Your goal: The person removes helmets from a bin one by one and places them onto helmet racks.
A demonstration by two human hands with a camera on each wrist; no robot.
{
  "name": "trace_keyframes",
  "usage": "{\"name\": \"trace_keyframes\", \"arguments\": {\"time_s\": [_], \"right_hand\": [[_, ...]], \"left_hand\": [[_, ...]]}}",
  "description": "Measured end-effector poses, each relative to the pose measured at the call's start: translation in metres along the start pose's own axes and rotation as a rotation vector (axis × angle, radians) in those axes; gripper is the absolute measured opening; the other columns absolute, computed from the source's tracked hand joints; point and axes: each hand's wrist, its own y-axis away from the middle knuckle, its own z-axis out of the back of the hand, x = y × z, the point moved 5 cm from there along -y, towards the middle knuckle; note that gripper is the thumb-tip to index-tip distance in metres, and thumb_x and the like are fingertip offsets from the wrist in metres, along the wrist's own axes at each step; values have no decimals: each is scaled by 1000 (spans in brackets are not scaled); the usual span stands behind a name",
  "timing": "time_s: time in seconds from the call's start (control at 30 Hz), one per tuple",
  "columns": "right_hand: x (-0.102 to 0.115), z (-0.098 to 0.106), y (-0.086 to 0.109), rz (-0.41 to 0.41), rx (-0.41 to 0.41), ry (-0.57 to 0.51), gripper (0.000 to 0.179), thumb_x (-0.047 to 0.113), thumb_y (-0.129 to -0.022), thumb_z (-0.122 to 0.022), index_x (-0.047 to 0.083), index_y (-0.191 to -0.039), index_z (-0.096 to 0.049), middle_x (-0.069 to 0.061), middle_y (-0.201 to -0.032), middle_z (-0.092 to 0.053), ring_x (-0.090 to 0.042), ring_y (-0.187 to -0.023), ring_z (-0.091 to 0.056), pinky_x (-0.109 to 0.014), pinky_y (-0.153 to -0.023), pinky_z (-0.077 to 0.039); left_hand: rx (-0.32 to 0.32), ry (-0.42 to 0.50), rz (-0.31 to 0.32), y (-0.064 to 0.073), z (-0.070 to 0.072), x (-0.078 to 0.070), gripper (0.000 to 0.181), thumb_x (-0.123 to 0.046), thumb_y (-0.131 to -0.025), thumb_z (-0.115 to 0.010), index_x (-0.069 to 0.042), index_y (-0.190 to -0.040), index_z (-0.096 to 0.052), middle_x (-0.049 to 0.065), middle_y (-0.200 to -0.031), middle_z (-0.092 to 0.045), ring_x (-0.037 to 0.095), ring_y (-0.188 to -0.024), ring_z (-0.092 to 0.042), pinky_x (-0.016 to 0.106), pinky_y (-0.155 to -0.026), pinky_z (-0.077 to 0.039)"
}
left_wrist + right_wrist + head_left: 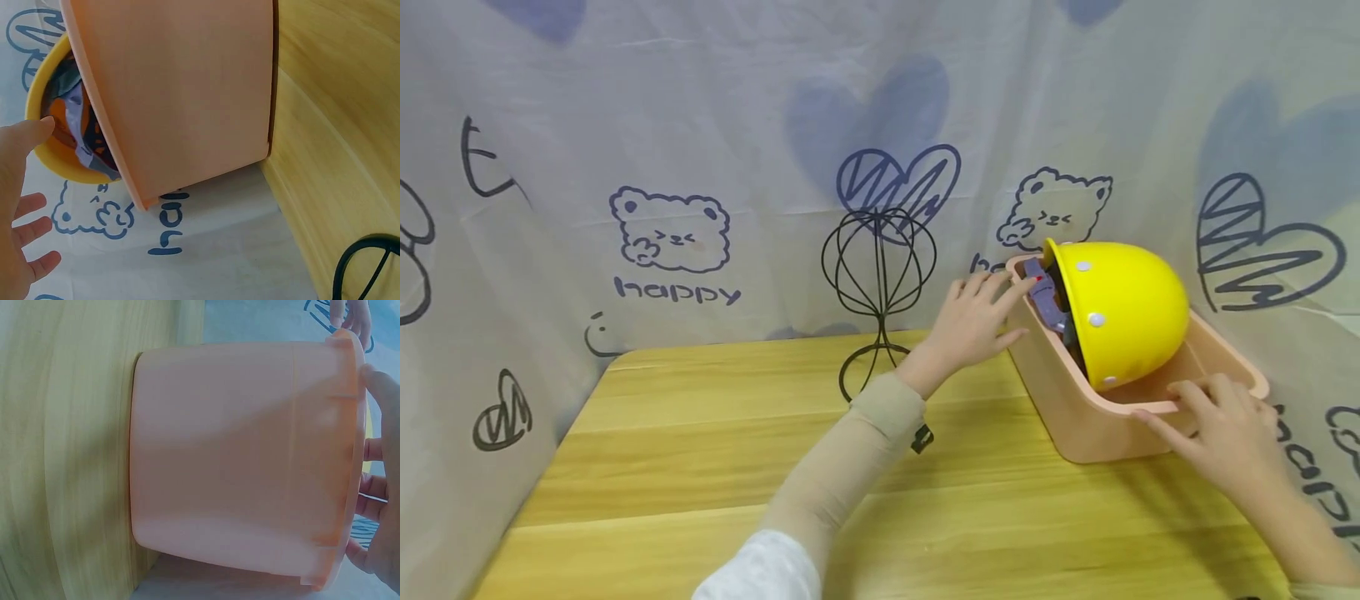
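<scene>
A yellow hard hat (1131, 308) lies tilted on its side in a pink plastic bin (1060, 417), its open underside facing left. Grey-purple straps (1043, 296) show inside it, hanging by the bin's left rim. My left hand (973, 321) is spread beside that rim, fingers reaching toward the straps; in the left wrist view its thumb is near the hat's opening, and contact is hard to tell. On the bin's near rim, my right hand (1228, 425) holds the edge, fingers over it and thumb outside, as the right wrist view shows.
A black wire stand (880, 308) with a round cage top stands on the wooden table (700, 483), left of the bin and behind my left forearm. A small black piece (922, 437) lies near that forearm. Printed curtain (760, 108) hangs behind and at both sides.
</scene>
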Motion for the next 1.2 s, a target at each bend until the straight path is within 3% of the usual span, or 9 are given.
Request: {"name": "trace_keyframes", "arguments": {"time_s": [0.23, 0.57, 0.93, 1.2], "right_hand": [[-2, -2, 0, -1, -14, -26, 62, 62, -83, -64, 4, -106, -59, -20, -97, -43, -40, -91, -40, -66, -80, -25], [-2, -3, 1, -8, -21, -33, 60, 60, -83, -66, 4, -105, -59, -20, -96, -43, -40, -92, -38, -63, -78, -26], [-4, -3, 3, 7, -69, -44, 59, 59, -81, -69, 5, -103, -59, -21, -97, -44, -42, -93, -40, -65, -78, -26], [-1, -1, 5, 56, -143, -56, 56, 54, -78, -74, 5, -100, -60, -19, -97, -46, -39, -91, -42, -62, -78, -28]], "left_hand": [[6, 28, 21, -15, -12, 1, 81, -55, -88, -62, -30, -154, -22, 3, -157, -33, 25, -135, -41, 43, -105, -40], [1, 45, 79, -36, -24, 5, 83, -45, -88, -66, -32, -155, -18, 0, -152, -38, 20, -135, -40, 39, -99, -42], [99, 125, 167, -53, -36, 3, 91, -45, -88, -67, -40, -155, -6, -3, -160, -25, 19, -142, -31, 41, -106, -37], [91, 126, 127, -61, -37, -1, 92, -44, -88, -68, -39, -156, -4, -1, -160, -24, 21, -140, -35, 42, -102, -42]]}}
